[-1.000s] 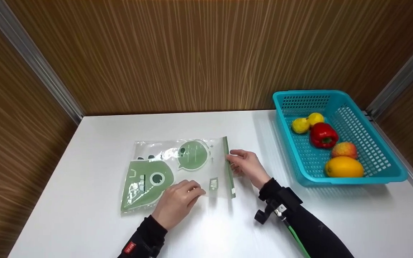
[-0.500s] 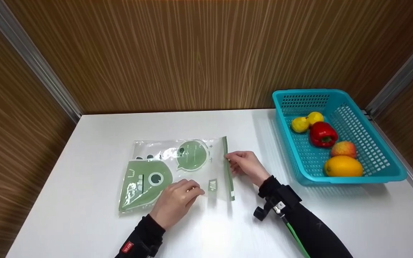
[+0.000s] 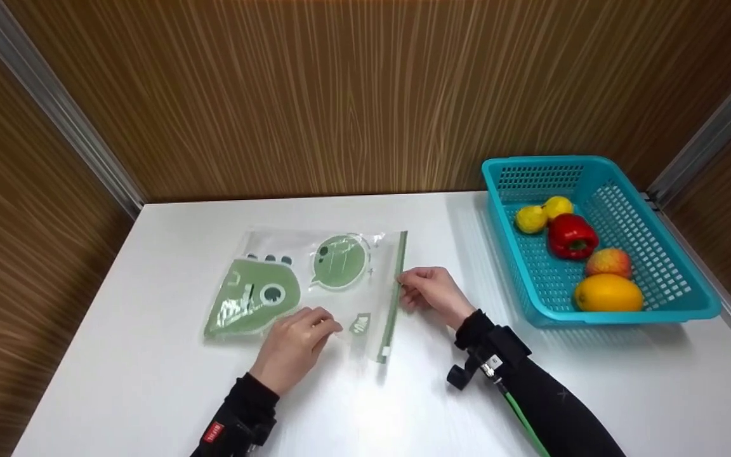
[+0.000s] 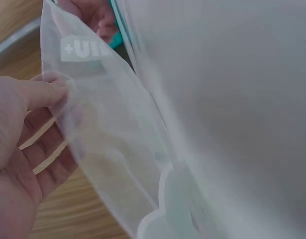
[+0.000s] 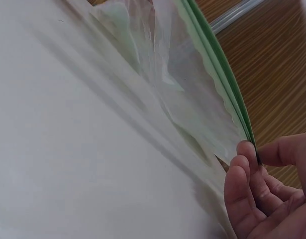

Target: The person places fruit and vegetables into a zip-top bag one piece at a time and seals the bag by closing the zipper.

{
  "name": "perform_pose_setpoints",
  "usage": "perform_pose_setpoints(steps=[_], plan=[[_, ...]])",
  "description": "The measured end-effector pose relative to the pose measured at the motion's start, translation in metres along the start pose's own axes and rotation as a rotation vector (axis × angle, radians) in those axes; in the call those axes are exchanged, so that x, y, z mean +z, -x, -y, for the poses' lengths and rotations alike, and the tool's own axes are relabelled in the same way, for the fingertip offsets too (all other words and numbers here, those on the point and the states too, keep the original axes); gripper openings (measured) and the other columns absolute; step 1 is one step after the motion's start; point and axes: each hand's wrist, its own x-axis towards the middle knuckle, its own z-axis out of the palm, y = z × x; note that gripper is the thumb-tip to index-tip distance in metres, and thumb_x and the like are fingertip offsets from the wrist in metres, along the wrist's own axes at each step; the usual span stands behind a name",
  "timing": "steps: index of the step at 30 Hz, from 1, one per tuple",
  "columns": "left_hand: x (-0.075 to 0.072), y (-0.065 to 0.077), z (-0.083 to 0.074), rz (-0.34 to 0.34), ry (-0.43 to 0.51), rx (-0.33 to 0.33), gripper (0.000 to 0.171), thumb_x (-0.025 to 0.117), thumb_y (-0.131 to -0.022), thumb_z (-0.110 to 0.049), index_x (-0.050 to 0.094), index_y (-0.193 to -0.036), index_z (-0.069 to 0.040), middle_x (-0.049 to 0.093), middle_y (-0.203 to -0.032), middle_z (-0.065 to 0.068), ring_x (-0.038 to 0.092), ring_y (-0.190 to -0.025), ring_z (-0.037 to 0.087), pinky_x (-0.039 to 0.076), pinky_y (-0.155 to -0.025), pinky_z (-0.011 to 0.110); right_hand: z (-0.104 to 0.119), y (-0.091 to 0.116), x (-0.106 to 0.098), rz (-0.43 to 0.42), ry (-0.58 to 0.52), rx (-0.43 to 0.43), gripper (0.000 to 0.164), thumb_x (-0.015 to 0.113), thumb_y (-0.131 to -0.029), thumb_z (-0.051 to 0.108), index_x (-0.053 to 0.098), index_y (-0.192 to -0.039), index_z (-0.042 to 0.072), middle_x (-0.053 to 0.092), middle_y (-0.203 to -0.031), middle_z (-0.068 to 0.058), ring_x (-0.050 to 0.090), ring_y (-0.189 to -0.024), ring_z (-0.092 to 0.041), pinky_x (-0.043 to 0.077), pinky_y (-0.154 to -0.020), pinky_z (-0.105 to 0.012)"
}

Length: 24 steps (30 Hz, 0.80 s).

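A clear zip bag (image 3: 289, 244) with a green dinosaur print lies spread out over the white table, its green zip strip (image 3: 397, 298) on the right side. A white slider (image 3: 386, 351) sits near the strip's front end. My left hand (image 3: 296, 346) pinches the bag's front edge between thumb and fingers; the left wrist view shows the film (image 4: 108, 114) lifted there. With thumb and fingertips my right hand (image 3: 435, 295) pinches the zip strip around its middle. In the right wrist view the green strip (image 5: 217, 64) curves down into those fingers.
A teal basket (image 3: 518, 279) stands at the right, holding two yellow fruits (image 3: 532, 219), a red bell pepper (image 3: 572, 236), a reddish apple-like fruit (image 3: 608, 263) and an orange-yellow oval fruit (image 3: 608, 293). Wood-grain panels (image 3: 315, 95) border the table (image 3: 169, 266) at the back and sides.
My left hand has moved left and slightly back, pulling the bag's front edge along. The bag has turned, its zip strip now slanting the other way. My right hand has hardly moved.
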Motion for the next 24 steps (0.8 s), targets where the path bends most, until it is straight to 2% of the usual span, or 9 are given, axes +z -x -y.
perform_pose_setpoints(steps=[5, 7, 9, 12, 15, 19, 24], plan=[[-0.018, 0.001, 0.012, 0.138, -0.006, -0.113, 0.025, 0.072, -0.074, 0.001, 0.072, -0.087, -0.02, 0.069, -0.085, -0.006, 0.065, -0.08, 0.012, 0.054, -0.07, 0.025, -0.007, -0.005, 0.002, 0.016, -0.051, -0.024, 0.017, 0.058, -0.09, 0.012, 0.065, -0.098, -0.002, 0.065, -0.063, 0.003, 0.058, -0.054, -0.007, 0.05, -0.054, -0.023], [-0.025, -0.001, 0.014, 0.168, -0.004, -0.154, 0.026, 0.069, -0.074, 0.002, 0.072, -0.089, -0.019, 0.07, -0.087, -0.005, 0.066, -0.082, 0.013, 0.054, -0.07, 0.027, -0.007, -0.004, 0.004, 0.022, -0.056, -0.035, 0.017, 0.059, -0.09, 0.012, 0.065, -0.097, -0.002, 0.066, -0.063, 0.003, 0.059, -0.054, -0.007, 0.051, -0.055, -0.022], [-0.031, -0.004, 0.013, 0.161, 0.002, -0.202, 0.025, 0.068, -0.075, 0.0, 0.072, -0.09, -0.019, 0.071, -0.088, -0.005, 0.068, -0.083, 0.014, 0.055, -0.07, 0.028, -0.006, -0.002, 0.006, 0.028, -0.047, -0.045, 0.017, 0.059, -0.089, 0.013, 0.066, -0.097, -0.001, 0.066, -0.064, 0.003, 0.06, -0.055, -0.007, 0.052, -0.055, -0.022], [-0.033, -0.012, 0.008, 0.111, 0.021, -0.281, 0.017, 0.069, -0.079, -0.008, 0.072, -0.092, -0.019, 0.072, -0.092, -0.003, 0.069, -0.084, 0.016, 0.055, -0.069, 0.03, -0.005, 0.0, 0.008, 0.034, -0.036, -0.057, 0.018, 0.06, -0.088, 0.014, 0.066, -0.098, 0.0, 0.067, -0.065, 0.003, 0.06, -0.056, -0.007, 0.052, -0.056, -0.021], [-0.025, -0.025, -0.002, 0.078, 0.055, -0.341, 0.012, 0.069, -0.083, -0.017, 0.071, -0.095, -0.019, 0.072, -0.093, -0.002, 0.07, -0.083, 0.016, 0.056, -0.069, 0.03, -0.005, 0.002, 0.009, 0.048, -0.029, -0.068, 0.02, 0.06, -0.088, 0.015, 0.066, -0.1, -0.001, 0.067, -0.066, 0.004, 0.06, -0.057, -0.007, 0.052, -0.058, -0.021], [-0.004, -0.041, -0.014, 0.092, 0.098, -0.394, 0.014, 0.068, -0.085, -0.027, 0.07, -0.097, -0.019, 0.073, -0.094, -0.002, 0.07, -0.082, 0.015, 0.056, -0.069, 0.028, -0.005, 0.002, 0.009, 0.066, -0.034, -0.079, 0.021, 0.06, -0.089, 0.016, 0.066, -0.1, -0.001, 0.067, -0.066, 0.004, 0.061, -0.058, -0.007, 0.053, -0.059, -0.021], [0.02, -0.044, -0.027, 0.124, 0.1, -0.414, 0.023, 0.067, -0.084, -0.037, 0.071, -0.097, -0.019, 0.072, -0.092, -0.004, 0.069, -0.08, 0.015, 0.053, -0.064, 0.031, -0.007, 0.003, 0.013, 0.06, -0.039, -0.08, 0.019, 0.059, -0.09, 0.016, 0.066, -0.097, 0.0, 0.067, -0.065, 0.004, 0.061, -0.058, -0.007, 0.052, -0.058, -0.022]])
